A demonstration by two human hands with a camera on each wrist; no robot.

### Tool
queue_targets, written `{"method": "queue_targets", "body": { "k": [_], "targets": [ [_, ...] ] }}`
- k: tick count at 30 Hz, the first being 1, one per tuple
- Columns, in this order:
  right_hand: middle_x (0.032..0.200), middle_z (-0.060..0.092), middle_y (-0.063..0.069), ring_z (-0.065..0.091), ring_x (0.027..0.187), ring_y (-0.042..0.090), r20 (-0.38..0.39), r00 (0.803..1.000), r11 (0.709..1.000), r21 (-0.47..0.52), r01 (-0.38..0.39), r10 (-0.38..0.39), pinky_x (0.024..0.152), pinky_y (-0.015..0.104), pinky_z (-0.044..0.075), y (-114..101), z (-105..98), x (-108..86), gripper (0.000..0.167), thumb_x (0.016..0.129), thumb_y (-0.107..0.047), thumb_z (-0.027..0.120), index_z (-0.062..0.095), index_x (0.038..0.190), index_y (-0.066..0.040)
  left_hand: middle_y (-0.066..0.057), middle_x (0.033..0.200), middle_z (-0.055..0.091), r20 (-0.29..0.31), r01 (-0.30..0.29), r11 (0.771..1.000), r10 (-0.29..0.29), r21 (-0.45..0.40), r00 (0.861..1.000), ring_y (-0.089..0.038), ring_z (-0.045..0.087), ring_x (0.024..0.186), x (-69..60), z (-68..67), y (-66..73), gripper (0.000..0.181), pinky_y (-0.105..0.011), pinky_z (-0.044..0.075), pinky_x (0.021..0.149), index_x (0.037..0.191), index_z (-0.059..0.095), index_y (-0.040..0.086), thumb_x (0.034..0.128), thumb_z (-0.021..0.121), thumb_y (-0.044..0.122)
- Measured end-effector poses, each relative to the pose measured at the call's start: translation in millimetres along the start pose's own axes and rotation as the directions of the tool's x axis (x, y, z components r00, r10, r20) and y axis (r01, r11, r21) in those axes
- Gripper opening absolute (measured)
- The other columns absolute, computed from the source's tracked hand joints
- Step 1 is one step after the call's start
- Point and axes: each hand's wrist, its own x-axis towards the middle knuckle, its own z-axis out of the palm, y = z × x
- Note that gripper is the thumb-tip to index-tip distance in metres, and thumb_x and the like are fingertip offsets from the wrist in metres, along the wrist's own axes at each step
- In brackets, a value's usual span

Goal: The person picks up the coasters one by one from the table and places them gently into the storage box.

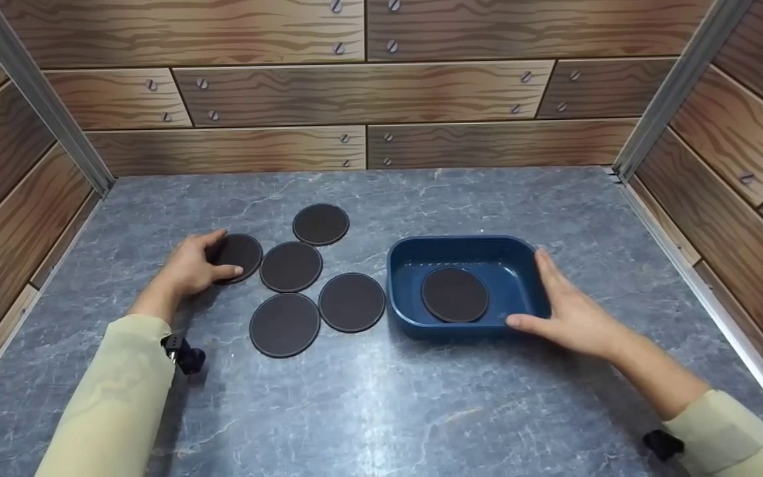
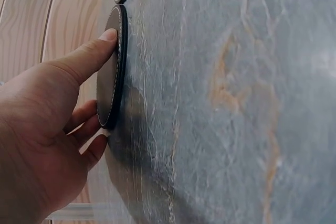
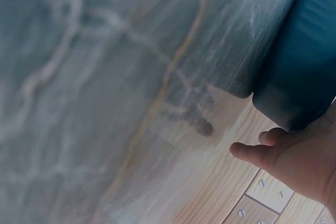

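Observation:
At the left of the head view, my left hand (image 1: 186, 265) holds a dark round coaster (image 1: 244, 255) across its edges. In the left wrist view its thumb (image 2: 102, 43) presses the stitched top near the rim, while other fingers curl at the edge. A blue rectangular bin (image 1: 520, 281) stands right of the middle, with one dark coaster (image 1: 454, 295) lying flat inside. My right hand (image 1: 577, 318) rests against the bin's near right corner. Its fingers lie fairly straight along the right wall, and the thumb touches the front rim.
Several more coasters lie flat between the left hand and the bin: one at the back (image 1: 320, 224), a middle one (image 1: 291, 266), one beside the bin (image 1: 352, 302) and a near one (image 1: 285, 324). Wood-patterned walls (image 1: 368, 93) enclose the grey marbled table (image 1: 328, 411).

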Motion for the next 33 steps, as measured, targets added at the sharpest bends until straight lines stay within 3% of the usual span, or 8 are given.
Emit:
{"method": "queue_targets", "body": {
  "k": [8,14,22,27,33],
  "targets": [
    [0.174,-0.006,0.026,0.006,0.157,0.053,-0.003,1.0,1.0,-0.002,0.008,-0.008,0.122,0.07,0.015,0,0,-0.3,0.127,0.094,-0.063,0.073,-0.012,0.168,-0.004,-0.037,0.151,0.034,-0.109,-0.007,0.999,0.003,-0.032,0.994,-0.055,0.035,0.141,-6.8,4.3,0.5,0.098,-0.064,0.028,0.12,0.163,0.036,-0.001,0.087,0.09,0.027],
    [0.175,-0.007,0.024,0.006,0.158,0.052,-0.003,1.0,1.0,0.006,0.005,-0.005,0.123,0.069,0.015,-2,0,0.2,0.127,0.093,-0.064,0.073,-0.01,0.168,-0.003,-0.037,0.148,0.037,-0.183,-0.021,0.999,0.013,-0.044,0.983,-0.055,0.039,0.138,-12.8,3.4,0.8,0.092,-0.063,0.03,0.119,0.16,0.041,-0.001,0.0865,0.09,0.022],
    [0.174,-0.006,0.026,0.007,0.158,0.052,0.002,1.0,1.0,0.01,-0.001,0.001,0.122,0.07,0.016,-1,1,0.3,0.127,0.093,-0.064,0.072,-0.01,0.168,-0.003,-0.036,0.148,0.052,-0.162,-0.056,0.998,0.051,-0.028,0.986,-0.053,0.044,0.14,-17.3,-7.6,0.0,0.069,-0.062,0.031,0.119,0.151,0.056,-0.001,0.0905,0.085,0.017],
    [0.174,-0.008,0.025,0.005,0.158,0.051,0.005,1.0,1.0,0.003,-0.009,0.009,0.123,0.069,0.013,0,1,1.1,0.129,0.093,-0.069,0.07,-0.012,0.168,-0.004,-0.031,0.145,0.059,-0.156,-0.048,0.995,0.034,-0.083,0.987,-0.046,0.053,0.136,-22.7,-17.4,3.7,0.055,-0.055,0.039,0.115,0.142,0.065,0.002,0.0918,0.083,0.014],
    [0.174,-0.008,0.025,0.004,0.158,0.051,-0.001,1.0,1.0,0.005,-0.009,0.009,0.123,0.068,0.013,1,2,0.7,0.129,0.093,-0.069,0.07,-0.011,0.168,-0.003,-0.026,0.133,0.068,-0.132,-0.03,0.993,0.015,-0.115,0.991,-0.033,0.062,0.117,-30.1,-28.8,12.1,0.046,-0.025,0.046,0.093,0.135,0.071,0.001,0.094,0.082,0.017]
  ]
}}
